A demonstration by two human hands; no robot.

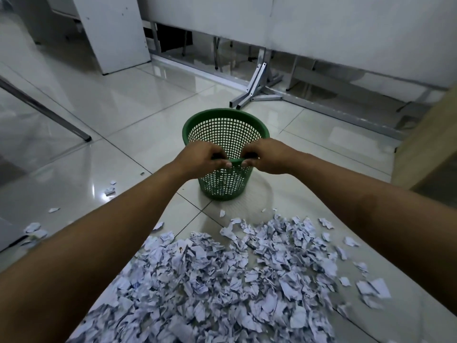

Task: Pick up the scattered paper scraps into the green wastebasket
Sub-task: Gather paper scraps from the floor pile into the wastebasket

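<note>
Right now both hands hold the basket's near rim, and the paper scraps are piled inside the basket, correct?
Not quite. Both the left hand and right hand do grip the basket's near rim, but the head view shows the scraps piled on the floor in front of the basket, not inside it.

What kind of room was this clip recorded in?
Probably an office or classroom. The floor is glossy pale tile, white panels on metal frame legs stand along the far side like desks or partitions, and a green wastebasket stands beyond a heap of torn paper scraps.
</note>
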